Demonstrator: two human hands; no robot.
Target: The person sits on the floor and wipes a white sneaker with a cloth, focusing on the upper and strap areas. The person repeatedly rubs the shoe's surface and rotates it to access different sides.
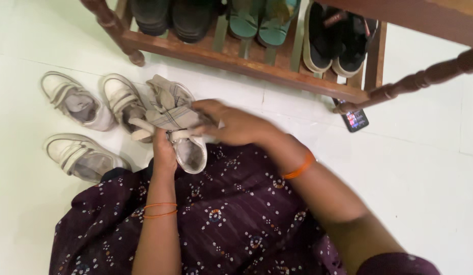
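White and small, a shoe (189,147) sat in the person's lap, near the middle. The left hand (164,153) gripped its side. The right hand (231,125) pressed a checked cloth (167,118) on top. Three more white shoes (78,104) lay on the floor (424,168), left of a wooden rack (256,69).

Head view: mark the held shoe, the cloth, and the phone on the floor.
held shoe (191,153): head view, on its open inner lining.
cloth (171,118): head view, on its checked middle fold.
phone (355,120): head view, on its lit screen.
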